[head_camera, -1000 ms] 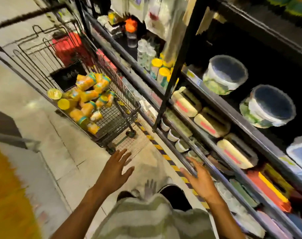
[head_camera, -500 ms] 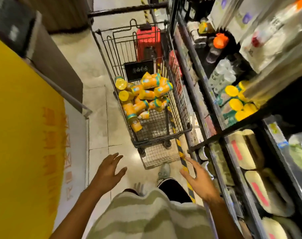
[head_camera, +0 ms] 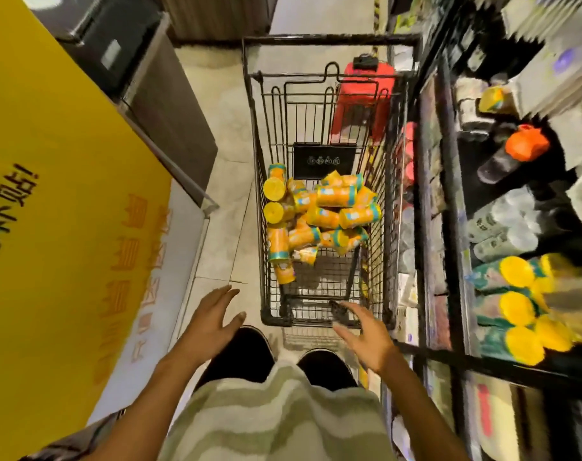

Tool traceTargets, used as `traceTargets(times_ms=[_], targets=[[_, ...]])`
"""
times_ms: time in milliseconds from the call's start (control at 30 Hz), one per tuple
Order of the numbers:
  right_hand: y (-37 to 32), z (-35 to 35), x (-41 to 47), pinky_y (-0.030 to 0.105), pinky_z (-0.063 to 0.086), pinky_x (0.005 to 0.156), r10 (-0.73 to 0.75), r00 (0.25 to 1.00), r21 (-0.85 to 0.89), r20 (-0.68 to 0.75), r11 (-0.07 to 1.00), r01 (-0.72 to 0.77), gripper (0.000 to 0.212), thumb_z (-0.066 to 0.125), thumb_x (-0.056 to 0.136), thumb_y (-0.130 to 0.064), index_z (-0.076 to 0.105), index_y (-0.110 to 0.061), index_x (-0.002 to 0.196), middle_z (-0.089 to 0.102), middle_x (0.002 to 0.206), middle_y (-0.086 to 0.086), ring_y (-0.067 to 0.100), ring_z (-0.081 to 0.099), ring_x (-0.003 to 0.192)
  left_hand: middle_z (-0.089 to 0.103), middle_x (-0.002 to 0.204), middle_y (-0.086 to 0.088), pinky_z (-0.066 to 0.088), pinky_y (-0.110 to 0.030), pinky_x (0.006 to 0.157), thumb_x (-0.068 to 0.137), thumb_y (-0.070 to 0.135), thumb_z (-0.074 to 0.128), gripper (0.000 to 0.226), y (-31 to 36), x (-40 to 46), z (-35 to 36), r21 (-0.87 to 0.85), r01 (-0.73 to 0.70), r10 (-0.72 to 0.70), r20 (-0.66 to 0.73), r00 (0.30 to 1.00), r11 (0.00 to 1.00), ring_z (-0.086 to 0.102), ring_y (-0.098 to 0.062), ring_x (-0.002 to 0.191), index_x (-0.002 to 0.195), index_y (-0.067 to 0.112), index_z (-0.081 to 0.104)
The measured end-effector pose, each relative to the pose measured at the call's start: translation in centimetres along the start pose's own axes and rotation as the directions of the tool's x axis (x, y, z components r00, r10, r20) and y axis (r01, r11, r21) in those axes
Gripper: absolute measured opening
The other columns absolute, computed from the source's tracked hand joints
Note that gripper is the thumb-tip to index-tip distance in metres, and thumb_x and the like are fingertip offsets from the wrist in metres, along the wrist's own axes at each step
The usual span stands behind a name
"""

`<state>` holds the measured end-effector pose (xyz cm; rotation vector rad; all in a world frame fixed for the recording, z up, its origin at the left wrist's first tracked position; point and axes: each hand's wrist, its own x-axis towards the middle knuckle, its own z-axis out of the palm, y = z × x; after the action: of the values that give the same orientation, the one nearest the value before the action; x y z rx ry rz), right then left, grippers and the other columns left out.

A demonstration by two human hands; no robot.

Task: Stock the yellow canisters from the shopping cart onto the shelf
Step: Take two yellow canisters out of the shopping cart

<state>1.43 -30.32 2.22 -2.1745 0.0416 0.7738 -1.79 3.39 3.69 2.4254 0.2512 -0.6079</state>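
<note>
Head view: shopping cart (head_camera: 256, 181) holds piled yellow canisters (head_camera: 319, 217).

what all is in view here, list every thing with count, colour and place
shopping cart: one, black wire, centre aisle ahead of the person
yellow canisters: a loose pile, too jumbled to count, yellow-orange with teal bands, lying in the cart
red crate: one, red, behind the cart's far end
shelf: one, black, right side
yellow-lidded canisters: several, blurred, on the shelf at lower right
orange-capped bottle: one, dark, on the shelf
yellow sign: one, orange lettering, left
left hand: open, empty, left of the cart
right hand: open, empty, fingers at the cart's near rim
</note>
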Motion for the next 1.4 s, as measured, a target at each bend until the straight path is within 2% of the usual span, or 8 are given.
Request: traceTargets(times_ms=[133, 233, 367, 700, 833, 967, 1067, 1400], targets=[[-1.8, -0.1, 3.6, 0.031, 0.048, 0.102, 0.017, 1.000, 0.008, 0.001, 1.000, -0.017, 0.053, 0.070, 0.090, -0.039, 0.052, -0.027, 0.139, 0.055, 0.135, -0.010, 0.018, 0.058, 0.121, 0.028, 0.160, 0.001, 0.010, -0.021, 0.115, 0.098, 0.043, 0.054, 0.059, -0.4, 3.1, -0.5, -0.040, 0.036, -0.034, 0.051, 0.998, 0.999, 0.019, -0.016, 0.149, 0.151, 0.023, 0.036], [-3.4, 0.6, 6.2, 0.007, 0.038, 0.096, 0.066, 0.997, -0.042, 0.036, 0.997, -0.065, 0.053, 0.065, 0.093, -0.041, 0.049, -0.027, 0.142, 0.060, 0.127, -0.011, 0.004, 0.055, 0.114, 0.031, 0.159, -0.003, 0.014, -0.022, 0.115, 0.097, 0.042, 0.056, 0.060, -2.1, 6.7, -1.7, -0.030, 0.029, -0.026, 0.114, 0.993, 0.999, 0.025, -0.020, 0.147, 0.150, 0.019, 0.039], [-5.1, 3.0, 9.3, 0.045, 0.033, 0.117, 0.141, 0.988, -0.017, 0.060, 0.990, -0.140, 0.054, 0.060, 0.092, -0.055, 0.046, -0.041, 0.142, 0.051, 0.143, -0.016, 0.007, 0.046, 0.135, 0.030, 0.159, -0.003, 0.020, -0.027, 0.118, 0.099, 0.034, 0.056, 0.057, -3.9, 11.1, -3.5, -0.050, 0.036, -0.027, 0.169, 0.985, 0.998, 0.025, -0.020, 0.147, 0.150, 0.019, 0.038], [-6.9, 9.3, 22.0, 0.017, 0.052, 0.088, 0.358, 0.933, 0.194, 0.042, 0.913, -0.359, 0.036, 0.067, 0.093, -0.009, 0.055, -0.009, 0.128, 0.062, 0.119, 0.003, 0.005, 0.062, 0.105, 0.035, 0.157, -0.006, 0.013, -0.019, 0.116, 0.075, 0.068, 0.022, 0.094, -9.4, 20.7, -3.4, 0.014, -0.023, 0.019, 0.245, 0.969, 1.000, 0.028, -0.023, 0.146, 0.149, 0.014, 0.041], [-4.9, 12.4, 26.7, 0.033, 0.049, 0.083, 0.381, 0.925, 0.268, 0.009, 0.890, -0.369, 0.014, 0.065, 0.093, -0.004, 0.061, -0.016, 0.100, 0.067, 0.095, -0.002, 0.024, 0.063, 0.091, 0.039, 0.155, -0.007, 0.014, -0.019, 0.114, 0.089, 0.059, 0.036, 0.076, -11.0, 23.7, -1.7, 0.059, -0.064, 0.048, 0.249, 0.967, 0.996, 0.032, -0.025, 0.144, 0.148, 0.013, 0.043], [-3.2, 15.2, 30.8, 0.037, 0.055, 0.082, 0.397, 0.918, 0.378, 0.003, 0.849, -0.369, 0.052, 0.075, 0.082, -0.043, 0.058, -0.018, 0.124, 0.071, 0.111, 0.000, 0.024, 0.069, 0.101, 0.030, 0.159, -0.003, 0.011, -0.017, 0.113, 0.100, 0.035, 0.053, 0.058, -12.7, 26.4, 0.5, 0.065, -0.055, 0.034, 0.284, 0.958, 0.996, 0.023, -0.019, 0.147, 0.152, 0.018, 0.035], [-2.6, 17.2, 32.8, 0.040, 0.053, 0.091, 0.387, 0.922, 0.426, 0.004, 0.834, -0.351, 0.064, 0.076, 0.082, -0.043, 0.050, -0.017, 0.133, 0.067, 0.116, 0.000, 0.025, 0.066, 0.108, 0.027, 0.161, 0.000, 0.010, -0.017, 0.113, 0.101, 0.035, 0.050, 0.057, -13.6, 27.2, 1.8, 0.066, -0.026, 0.004, 0.314, 0.950, 0.998, 0.018, -0.017, 0.149, 0.153, 0.021, 0.032], [-3.8, 11.4, 28.9, 0.015, 0.051, 0.062, 0.475, 0.860, 0.488, 0.187, 0.715, -0.501, 0.035, 0.064, 0.091, -0.048, 0.065, -0.019, 0.110, 0.071, 0.103, 0.003, 0.011, 0.066, 0.084, 0.036, 0.156, 0.004, 0.027, -0.025, 0.115, 0.100, 0.033, 0.053, 0.055, -9.8, 24.1, -0.3, -0.016, 0.047, -0.042, 0.230, 0.972, 0.999, 0.033, -0.016, 0.143, 0.152, 0.025, 0.034]])
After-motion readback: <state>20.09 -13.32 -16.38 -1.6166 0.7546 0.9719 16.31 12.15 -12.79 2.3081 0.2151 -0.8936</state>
